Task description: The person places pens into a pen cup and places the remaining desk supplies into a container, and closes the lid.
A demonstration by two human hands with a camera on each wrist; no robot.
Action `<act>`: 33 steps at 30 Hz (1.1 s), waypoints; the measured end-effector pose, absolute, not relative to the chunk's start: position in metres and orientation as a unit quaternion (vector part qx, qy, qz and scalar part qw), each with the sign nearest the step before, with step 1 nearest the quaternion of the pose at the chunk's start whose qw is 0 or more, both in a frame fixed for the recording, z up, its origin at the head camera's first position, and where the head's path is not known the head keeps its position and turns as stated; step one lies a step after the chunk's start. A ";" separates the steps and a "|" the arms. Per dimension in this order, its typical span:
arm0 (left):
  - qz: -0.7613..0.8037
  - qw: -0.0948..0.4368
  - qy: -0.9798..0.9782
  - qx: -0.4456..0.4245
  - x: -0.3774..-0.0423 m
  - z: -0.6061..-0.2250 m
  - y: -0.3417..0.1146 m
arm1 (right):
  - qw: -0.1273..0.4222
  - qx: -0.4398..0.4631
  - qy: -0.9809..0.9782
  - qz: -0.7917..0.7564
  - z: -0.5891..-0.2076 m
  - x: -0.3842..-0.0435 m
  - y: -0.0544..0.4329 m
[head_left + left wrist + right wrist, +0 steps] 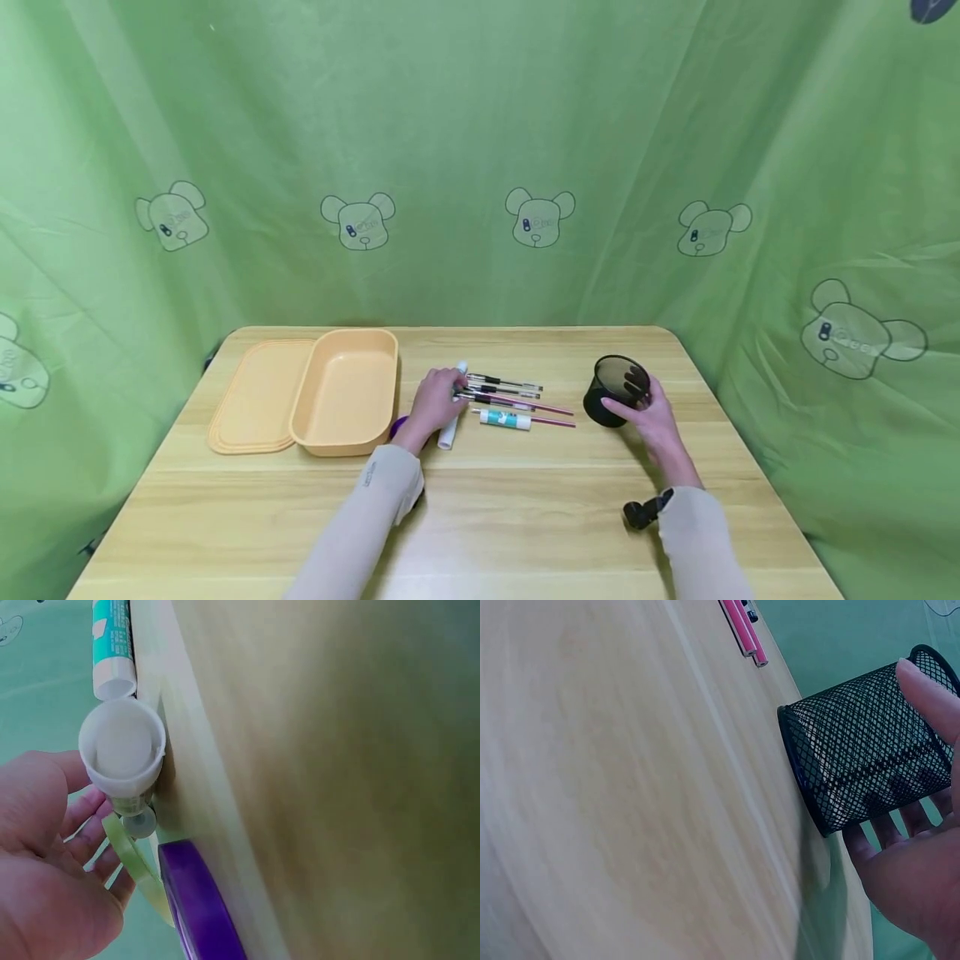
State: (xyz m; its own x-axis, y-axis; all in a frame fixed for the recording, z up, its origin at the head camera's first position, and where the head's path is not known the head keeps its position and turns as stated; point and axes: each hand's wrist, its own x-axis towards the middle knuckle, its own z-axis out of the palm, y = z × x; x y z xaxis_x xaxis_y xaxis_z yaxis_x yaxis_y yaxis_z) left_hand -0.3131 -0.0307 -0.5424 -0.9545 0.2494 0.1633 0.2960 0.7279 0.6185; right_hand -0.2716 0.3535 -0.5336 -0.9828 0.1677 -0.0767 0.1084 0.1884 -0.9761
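My right hand [651,417] grips a black mesh pen holder [609,392], thumb on the near side and fingers round the far side. In the right wrist view the holder [877,735] has its base close to the tabletop. My left hand [438,402] reaches over a white tube [447,433], fingertips at the left ends of several pens [510,387]. The left wrist view shows the hand [52,862] with fingers behind the tube [120,742]; whether they pinch a pen I cannot tell. A teal-and-white glue stick [506,419] and pink pencils [553,422] lie alongside.
Left of the hand, a peach plastic box [345,392] stands against its flat lid [251,400]. A purple roll [199,900] and a pale green roll [139,870] sit by my left hand. Green curtain [465,150] surrounds the wooden table [525,517].
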 end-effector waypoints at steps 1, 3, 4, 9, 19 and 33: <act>-0.336 0.032 -0.930 -0.146 -0.314 -0.542 -0.031 | 0.024 -0.090 -0.771 0.631 -0.534 -0.272 0.353; -0.326 0.031 -0.933 -0.147 -0.315 -0.542 -0.031 | 0.024 -0.089 -0.770 0.631 -0.535 -0.272 0.353; -0.318 0.032 -0.936 -0.149 -0.316 -0.542 -0.031 | 0.023 -0.091 -0.770 0.631 -0.535 -0.272 0.353; -0.282 0.045 -0.945 -0.160 -0.320 -0.545 -0.030 | 0.021 -0.094 -0.773 0.628 -0.538 -0.274 0.354; -0.277 0.047 -0.942 -0.186 -0.323 -0.546 -0.029 | 0.028 -0.090 -0.770 0.631 -0.541 -0.275 0.355; -0.218 0.064 -0.943 -0.243 -0.323 -0.543 -0.035 | 0.020 -0.091 -0.767 0.635 -0.541 -0.274 0.355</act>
